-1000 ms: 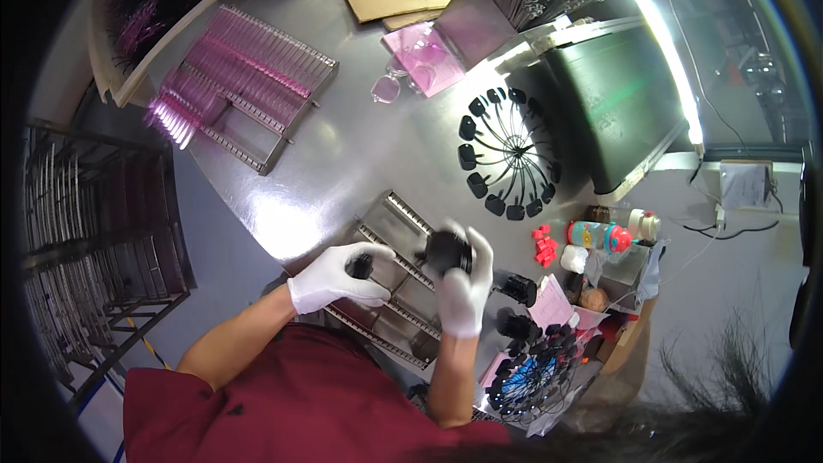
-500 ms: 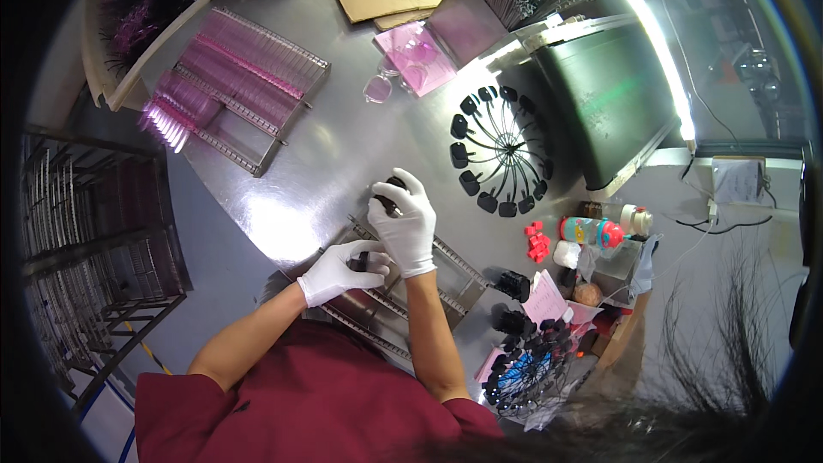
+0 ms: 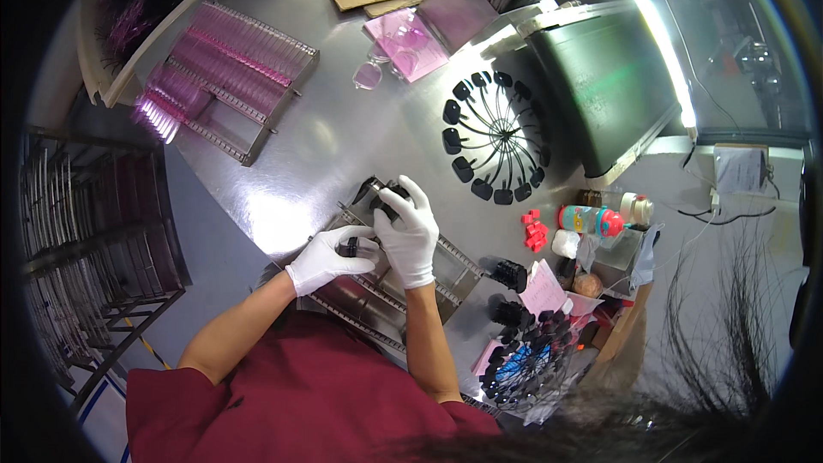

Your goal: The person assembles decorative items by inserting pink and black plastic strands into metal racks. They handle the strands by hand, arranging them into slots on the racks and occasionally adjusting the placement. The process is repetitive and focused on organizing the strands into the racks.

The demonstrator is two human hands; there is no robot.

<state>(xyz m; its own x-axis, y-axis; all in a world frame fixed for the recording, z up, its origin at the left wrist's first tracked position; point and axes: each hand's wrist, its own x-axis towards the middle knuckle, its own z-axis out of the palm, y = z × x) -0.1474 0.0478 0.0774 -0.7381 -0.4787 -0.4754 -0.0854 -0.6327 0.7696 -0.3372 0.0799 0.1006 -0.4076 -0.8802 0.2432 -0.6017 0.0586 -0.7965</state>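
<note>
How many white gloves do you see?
2. The left hand wears one and holds a small black piece; the right hand wears the other, resting on black parts over the metal rack.

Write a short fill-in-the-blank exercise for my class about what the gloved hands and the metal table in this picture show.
1. Both hands, the left hand and the right hand, wear gloves of the colour ____.
2. The right hand rests on a small clip of the colour ____.
3. The rack at the far left of the table holds lenses of the colour ____.
4. The round black wheel of clips lies to the ____ of the hands.

Missing words: white; black; pink; right
</note>
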